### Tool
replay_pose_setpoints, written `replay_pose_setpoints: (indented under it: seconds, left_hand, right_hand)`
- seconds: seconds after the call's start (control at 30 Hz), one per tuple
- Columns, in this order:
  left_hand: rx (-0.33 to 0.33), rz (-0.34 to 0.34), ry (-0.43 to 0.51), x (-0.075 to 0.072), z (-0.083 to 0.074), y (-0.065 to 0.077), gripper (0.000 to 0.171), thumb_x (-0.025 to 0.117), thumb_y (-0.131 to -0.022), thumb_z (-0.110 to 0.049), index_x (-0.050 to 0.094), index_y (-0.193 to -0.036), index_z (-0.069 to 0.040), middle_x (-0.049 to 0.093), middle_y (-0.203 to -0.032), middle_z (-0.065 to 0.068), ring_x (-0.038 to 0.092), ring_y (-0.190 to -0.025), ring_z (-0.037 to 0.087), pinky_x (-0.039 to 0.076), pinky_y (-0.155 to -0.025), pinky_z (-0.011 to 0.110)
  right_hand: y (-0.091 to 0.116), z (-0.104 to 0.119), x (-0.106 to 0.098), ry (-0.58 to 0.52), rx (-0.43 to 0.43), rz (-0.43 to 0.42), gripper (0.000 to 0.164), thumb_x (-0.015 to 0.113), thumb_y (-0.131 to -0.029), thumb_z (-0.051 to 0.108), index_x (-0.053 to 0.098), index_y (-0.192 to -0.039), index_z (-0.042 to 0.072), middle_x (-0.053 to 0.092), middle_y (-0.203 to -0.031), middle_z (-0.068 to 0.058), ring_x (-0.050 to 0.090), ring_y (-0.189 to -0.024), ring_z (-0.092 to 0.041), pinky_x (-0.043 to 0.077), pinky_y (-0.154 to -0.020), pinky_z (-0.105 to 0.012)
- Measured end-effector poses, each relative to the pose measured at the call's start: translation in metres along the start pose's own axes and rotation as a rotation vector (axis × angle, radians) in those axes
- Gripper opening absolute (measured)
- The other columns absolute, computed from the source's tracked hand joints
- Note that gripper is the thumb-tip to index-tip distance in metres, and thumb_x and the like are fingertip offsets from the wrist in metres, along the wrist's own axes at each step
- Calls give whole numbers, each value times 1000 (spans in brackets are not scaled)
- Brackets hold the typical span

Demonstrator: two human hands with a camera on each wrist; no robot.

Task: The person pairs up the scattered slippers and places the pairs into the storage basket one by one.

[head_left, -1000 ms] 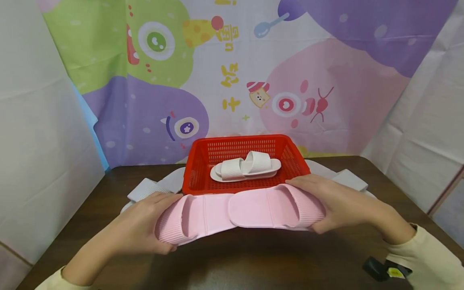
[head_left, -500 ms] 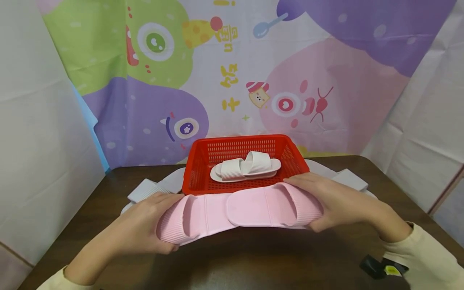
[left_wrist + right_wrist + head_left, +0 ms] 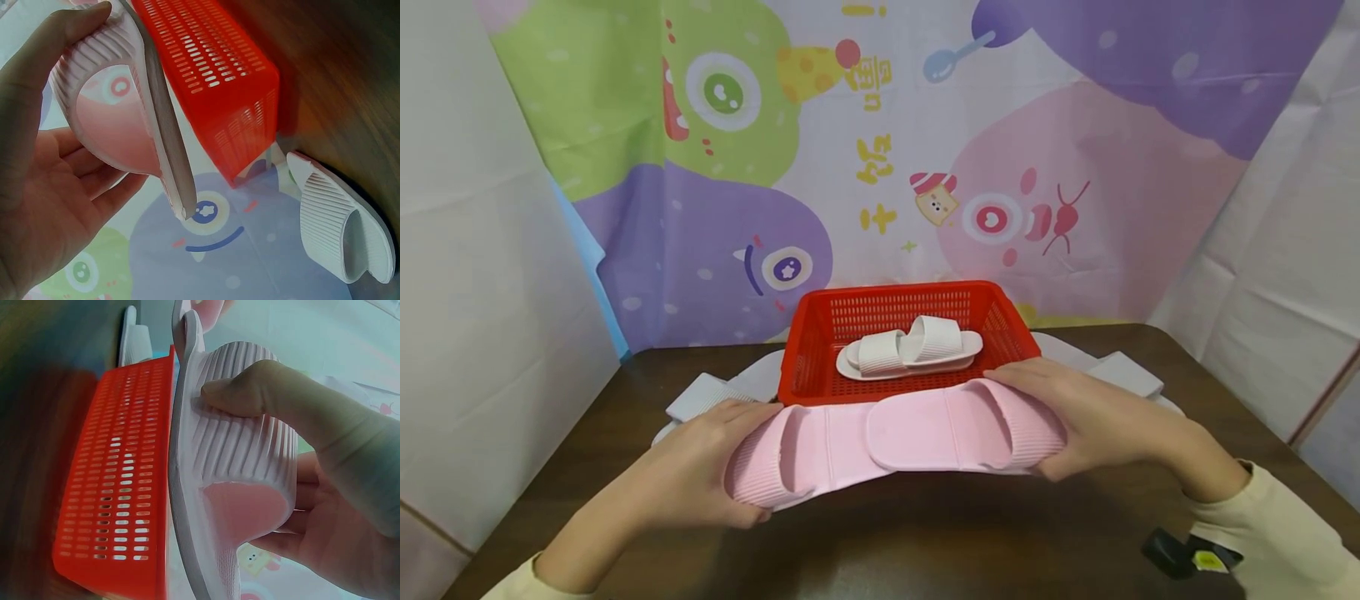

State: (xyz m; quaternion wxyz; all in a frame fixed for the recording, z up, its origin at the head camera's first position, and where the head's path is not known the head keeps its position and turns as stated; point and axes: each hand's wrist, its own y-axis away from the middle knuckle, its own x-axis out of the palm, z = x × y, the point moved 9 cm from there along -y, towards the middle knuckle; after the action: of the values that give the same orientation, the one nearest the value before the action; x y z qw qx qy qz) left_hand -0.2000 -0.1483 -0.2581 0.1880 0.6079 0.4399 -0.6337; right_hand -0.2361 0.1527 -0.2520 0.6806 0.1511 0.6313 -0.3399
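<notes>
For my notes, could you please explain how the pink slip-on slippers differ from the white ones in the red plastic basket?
The pink slippers, held in the left hand and right hand, look nearer and larger than the white slippers, which lie in the red basket. Both have ribbed straps.

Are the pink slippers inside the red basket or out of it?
Out: the left hand and right hand hold the pink slippers in front of the red basket; white slippers lie inside.
</notes>
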Motion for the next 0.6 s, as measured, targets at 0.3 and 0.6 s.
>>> replay_pose_setpoints:
  seconds: [0.3, 0.6]
  left_hand:
    - [9, -9, -7, 0, -1, 0, 87, 88, -51, -35, 58, -128, -10, 65, -121, -3, 60, -110, 14, 56, -86, 36]
    - [17, -12, -8, 1, -1, 0, 88, 88, -50, -36, 57, -129, -10, 64, -121, -3, 60, -111, 15, 56, -88, 37]
  right_hand:
    - [-1, 2, 0, -1, -7, -2, 86, 85, -62, 29, 48, -138, 12, 56, -134, 2, 53, -120, -17, 50, -98, -46]
    - [-3, 3, 1, -15, 6, 8, 89, 85, -60, 30, 47, -139, 13, 55, -136, 2, 52, -122, -17, 51, -98, -46]
